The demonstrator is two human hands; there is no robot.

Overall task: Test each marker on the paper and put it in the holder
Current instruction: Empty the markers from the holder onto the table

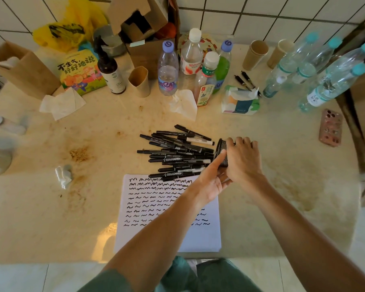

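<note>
Right now both hands are on the black mesh holder (pixel 223 151), which lies tipped on its side on the stained table (pixel 93 207), its open mouth facing the pile of markers (pixel 177 153). The right hand (pixel 243 160) is clamped over the top of the holder, fingers curled across the mesh. The left hand (pixel 211 180) reaches in from below, fingers wrapped under the holder's base and thumb pressed against its side, so it too is grasping the holder.

The markers, black ones with a few white-barrelled ones among them, lie in a loose heap just left of the holder, most of them with one end toward its mouth. None can be seen inside the holder, though the hands hide much of it. The nearest markers of the heap overlap the top edge of the paper (pixel 169 213), which lies in front of the holder, toward the person, covered in rows of black squiggles; the left forearm crosses over its right half.

Beyond the holder, toward the tiled wall, stand several plastic bottles (pixel 168 68), a tissue pack (pixel 239 102), paper cups (pixel 256 53) and a dark pump bottle (pixel 111 70). A phone (pixel 330 128) in a pink case lies to the right of the holder, well apart. A crumpled tissue (pixel 63 175) sits far to the left of it.
</note>
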